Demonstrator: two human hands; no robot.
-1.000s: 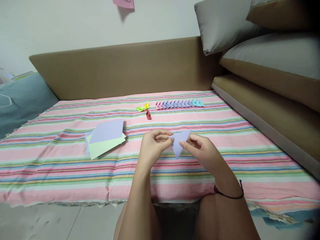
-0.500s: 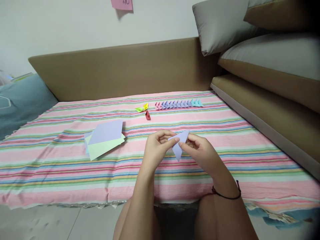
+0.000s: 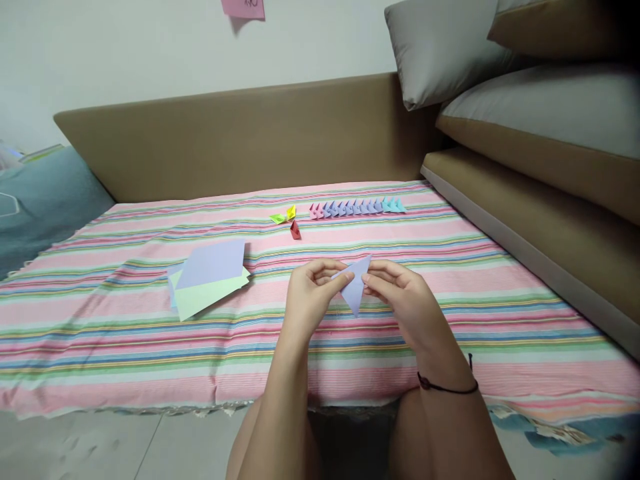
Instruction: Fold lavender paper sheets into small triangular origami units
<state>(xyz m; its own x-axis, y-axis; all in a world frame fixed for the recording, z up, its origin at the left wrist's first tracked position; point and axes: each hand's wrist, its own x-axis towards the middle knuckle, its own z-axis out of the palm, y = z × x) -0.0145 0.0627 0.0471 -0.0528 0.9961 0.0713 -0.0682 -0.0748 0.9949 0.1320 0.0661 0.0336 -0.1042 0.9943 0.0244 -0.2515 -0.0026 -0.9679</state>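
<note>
A folded piece of purple paper [image 3: 355, 291], roughly triangular with one point down, is held above the striped cloth. My left hand [image 3: 313, 288] pinches its left side, thumb on the front and fingers behind. At its right edge, my right hand [image 3: 400, 290] grips it between thumb and fingers. Beyond the hands, a row of folded paper pieces [image 3: 357, 209] runs from pink through purple to light blue. To the left of that row are a green folded piece [image 3: 278, 219], a yellow one [image 3: 291, 213] and a red one [image 3: 295, 231].
Loose sheets of purple and pale green paper [image 3: 210, 273] lie on the striped cloth [image 3: 125, 280] to the left. A brown backrest [image 3: 250, 140] stands behind, and grey and brown cushions [image 3: 540, 113] are piled at the right. A pink note [image 3: 243, 8] is on the wall.
My right thumb has shifted from the paper's middle to its right edge. The paper and both hands have moved slightly up and left.
</note>
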